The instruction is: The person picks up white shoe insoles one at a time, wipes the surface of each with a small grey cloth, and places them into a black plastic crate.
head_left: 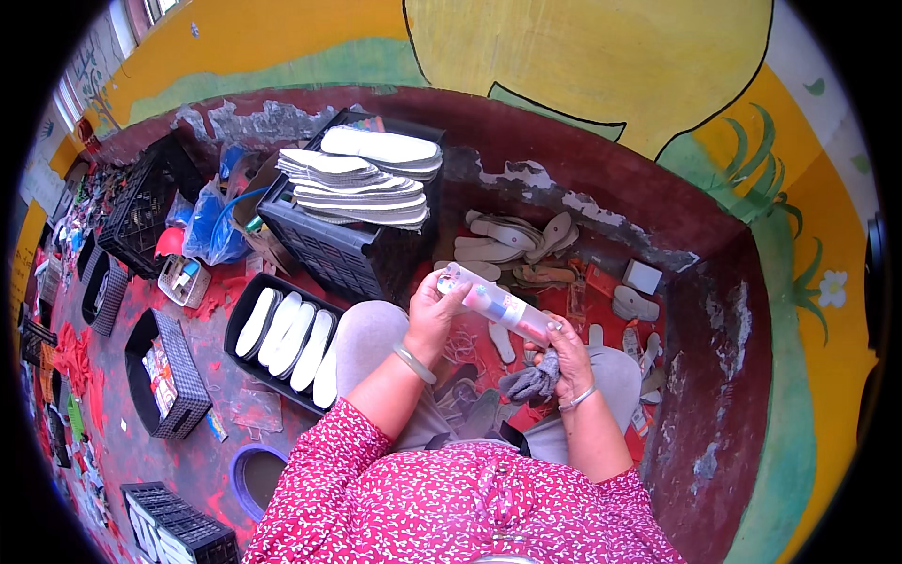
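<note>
My left hand is closed on the upper left end of a long, clear plastic package with pink and blue colouring. Its other end is gripped by my right hand, so the package slants down to the right above my lap. Bunched grey knit fabric, which looks like a glove, hangs at the fingers of that same hand. What lies inside the package is too blurred to name.
By my left knee, a black basket holds several white insoles. Piled white insoles top a black crate. More insoles lie against the dark red wall. A patterned basket and purple-rimmed bucket stand to the left.
</note>
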Demonstrator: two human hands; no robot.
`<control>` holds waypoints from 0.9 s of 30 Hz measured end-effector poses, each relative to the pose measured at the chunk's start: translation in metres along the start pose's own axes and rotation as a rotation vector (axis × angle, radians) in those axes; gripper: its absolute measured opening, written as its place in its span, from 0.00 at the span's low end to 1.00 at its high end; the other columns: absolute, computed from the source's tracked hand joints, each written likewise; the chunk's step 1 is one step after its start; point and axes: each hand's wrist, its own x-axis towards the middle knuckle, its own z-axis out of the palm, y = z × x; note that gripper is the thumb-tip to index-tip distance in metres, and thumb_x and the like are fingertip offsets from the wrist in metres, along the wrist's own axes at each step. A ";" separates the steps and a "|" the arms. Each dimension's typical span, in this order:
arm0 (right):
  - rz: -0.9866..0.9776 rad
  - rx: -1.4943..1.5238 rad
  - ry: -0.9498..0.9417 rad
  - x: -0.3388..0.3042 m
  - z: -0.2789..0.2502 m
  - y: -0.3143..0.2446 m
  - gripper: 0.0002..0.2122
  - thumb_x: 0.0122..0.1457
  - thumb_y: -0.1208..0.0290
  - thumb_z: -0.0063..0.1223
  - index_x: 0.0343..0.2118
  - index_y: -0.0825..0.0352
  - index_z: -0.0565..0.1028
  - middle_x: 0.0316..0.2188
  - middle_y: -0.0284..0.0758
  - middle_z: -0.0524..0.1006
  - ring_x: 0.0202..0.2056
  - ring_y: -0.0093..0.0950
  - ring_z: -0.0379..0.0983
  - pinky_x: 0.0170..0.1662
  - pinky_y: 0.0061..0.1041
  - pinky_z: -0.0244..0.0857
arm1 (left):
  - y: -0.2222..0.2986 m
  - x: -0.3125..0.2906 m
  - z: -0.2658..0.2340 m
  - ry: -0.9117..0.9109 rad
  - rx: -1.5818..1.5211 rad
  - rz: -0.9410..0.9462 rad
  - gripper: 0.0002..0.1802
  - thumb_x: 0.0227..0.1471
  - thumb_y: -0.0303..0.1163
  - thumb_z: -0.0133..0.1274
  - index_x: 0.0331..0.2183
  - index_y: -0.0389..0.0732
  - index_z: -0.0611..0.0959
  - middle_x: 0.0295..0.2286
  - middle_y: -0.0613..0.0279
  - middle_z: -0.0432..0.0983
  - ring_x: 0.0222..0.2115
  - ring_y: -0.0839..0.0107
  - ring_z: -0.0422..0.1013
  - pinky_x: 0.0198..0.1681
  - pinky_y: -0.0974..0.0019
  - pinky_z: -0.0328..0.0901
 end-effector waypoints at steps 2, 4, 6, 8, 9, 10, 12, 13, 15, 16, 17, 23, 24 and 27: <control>0.010 0.008 0.000 0.000 0.001 0.002 0.13 0.59 0.68 0.48 0.45 0.64 0.64 0.34 0.39 0.74 0.25 0.25 0.74 0.22 0.16 0.66 | -0.001 -0.002 -0.001 0.001 0.070 0.037 0.14 0.51 0.26 0.54 0.41 0.35 0.72 0.33 0.63 0.75 0.32 0.78 0.71 0.36 0.75 0.67; 0.025 -0.006 -0.002 -0.001 0.004 0.002 0.13 0.59 0.67 0.49 0.45 0.64 0.65 0.32 0.38 0.75 0.24 0.24 0.74 0.21 0.16 0.66 | 0.000 -0.003 -0.002 0.010 0.104 0.072 0.12 0.52 0.26 0.54 0.39 0.35 0.73 0.32 0.64 0.75 0.31 0.79 0.71 0.36 0.75 0.67; 0.028 -0.023 -0.013 0.000 0.003 0.003 0.13 0.59 0.67 0.49 0.44 0.64 0.65 0.30 0.37 0.75 0.23 0.23 0.73 0.21 0.16 0.66 | 0.001 -0.003 -0.001 0.025 0.100 0.103 0.10 0.52 0.26 0.53 0.38 0.35 0.74 0.31 0.65 0.75 0.31 0.79 0.71 0.35 0.76 0.67; 0.019 -0.043 -0.035 0.001 -0.005 0.007 0.12 0.59 0.67 0.49 0.44 0.64 0.66 0.28 0.35 0.74 0.21 0.21 0.72 0.21 0.16 0.65 | 0.004 -0.007 0.002 0.044 0.072 0.073 0.09 0.52 0.24 0.53 0.37 0.35 0.75 0.31 0.65 0.75 0.31 0.80 0.71 0.35 0.76 0.67; 0.038 -0.062 -0.020 -0.001 -0.005 0.006 0.12 0.59 0.68 0.49 0.44 0.64 0.66 0.27 0.35 0.74 0.21 0.21 0.72 0.21 0.16 0.65 | 0.007 -0.008 0.003 0.056 0.057 0.069 0.08 0.52 0.24 0.53 0.37 0.35 0.75 0.31 0.65 0.75 0.31 0.80 0.71 0.35 0.77 0.67; 0.050 -0.077 -0.024 -0.001 0.000 0.003 0.12 0.59 0.68 0.49 0.44 0.64 0.66 0.26 0.34 0.74 0.20 0.20 0.71 0.21 0.16 0.64 | 0.007 -0.005 -0.002 0.060 0.056 0.086 0.08 0.51 0.23 0.53 0.36 0.35 0.76 0.31 0.65 0.75 0.31 0.80 0.71 0.35 0.76 0.67; 0.064 -0.122 -0.033 -0.001 0.006 -0.001 0.12 0.58 0.71 0.48 0.44 0.66 0.67 0.23 0.32 0.73 0.18 0.19 0.70 0.21 0.16 0.63 | 0.004 0.000 -0.010 0.084 0.053 0.124 0.07 0.51 0.22 0.53 0.36 0.35 0.76 0.31 0.65 0.76 0.30 0.80 0.71 0.34 0.76 0.67; 0.033 -0.166 -0.059 -0.001 0.004 -0.002 0.11 0.58 0.71 0.49 0.43 0.68 0.68 0.24 0.32 0.73 0.17 0.19 0.68 0.21 0.16 0.62 | 0.006 0.000 -0.009 0.091 0.065 0.118 0.07 0.51 0.22 0.53 0.36 0.35 0.76 0.30 0.65 0.76 0.30 0.80 0.71 0.34 0.76 0.67; 0.008 -0.209 -0.087 -0.003 0.009 -0.008 0.10 0.56 0.72 0.50 0.40 0.69 0.70 0.24 0.31 0.73 0.18 0.18 0.67 0.23 0.15 0.62 | 0.015 -0.002 -0.007 0.096 0.065 0.113 0.07 0.51 0.22 0.53 0.35 0.35 0.77 0.30 0.65 0.76 0.30 0.80 0.71 0.34 0.76 0.67; -0.001 -0.226 -0.088 -0.005 0.008 -0.009 0.10 0.56 0.73 0.51 0.39 0.69 0.71 0.24 0.31 0.73 0.18 0.18 0.67 0.23 0.15 0.61 | 0.020 -0.005 -0.006 0.107 0.061 0.092 0.06 0.51 0.22 0.52 0.35 0.35 0.77 0.30 0.65 0.76 0.30 0.80 0.71 0.34 0.76 0.67; -0.010 -0.242 -0.088 -0.006 0.007 -0.009 0.09 0.55 0.73 0.52 0.38 0.69 0.72 0.23 0.31 0.73 0.18 0.17 0.67 0.23 0.15 0.61 | 0.021 -0.006 -0.006 0.100 0.052 0.106 0.06 0.51 0.22 0.52 0.35 0.35 0.77 0.30 0.65 0.76 0.30 0.80 0.71 0.34 0.76 0.67; -0.026 -0.511 -0.227 -0.007 0.015 -0.038 0.08 0.53 0.73 0.55 0.35 0.68 0.74 0.22 0.27 0.72 0.20 0.16 0.66 0.24 0.15 0.60 | 0.043 -0.008 0.001 0.113 0.020 0.173 0.05 0.52 0.22 0.51 0.34 0.36 0.77 0.26 0.66 0.76 0.26 0.77 0.72 0.31 0.74 0.68; -0.038 -0.520 -0.231 -0.008 0.022 -0.046 0.08 0.53 0.73 0.55 0.35 0.68 0.74 0.22 0.27 0.72 0.20 0.16 0.66 0.24 0.14 0.60 | 0.046 -0.006 -0.008 -0.012 0.006 0.143 0.14 0.53 0.24 0.52 0.42 0.33 0.73 0.37 0.61 0.74 0.37 0.77 0.71 0.41 0.74 0.65; -0.115 -0.550 -0.245 0.005 0.037 -0.077 0.08 0.53 0.74 0.54 0.35 0.68 0.74 0.23 0.28 0.73 0.20 0.16 0.66 0.24 0.14 0.61 | 0.044 -0.006 0.004 0.001 -0.093 0.330 0.24 0.55 0.30 0.50 0.51 0.34 0.64 0.48 0.54 0.65 0.47 0.73 0.64 0.50 0.68 0.60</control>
